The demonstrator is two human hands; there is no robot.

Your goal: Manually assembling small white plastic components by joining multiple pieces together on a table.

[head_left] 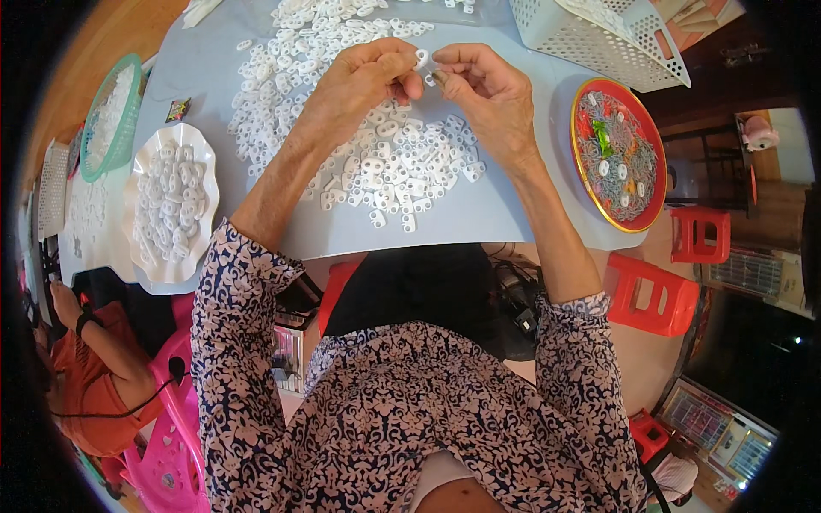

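Observation:
Over the pile of white plastic pieces, my two hands meet with their fingertips close together. My left hand pinches a small white plastic piece with a hole between thumb and fingers. Just to its right, the thumb and forefinger of my right hand are closed on something tiny, too small to make out; a dark spot shows at the thumb tip. The loose pieces below are flat, with round holes, and spread from under my hands toward the far edge of the table.
A wavy-rimmed white dish of white pieces stands left, beyond it a green basket. At right are a red, gold-rimmed tray of small grey parts and a white perforated basket. Another person's arm shows at far left.

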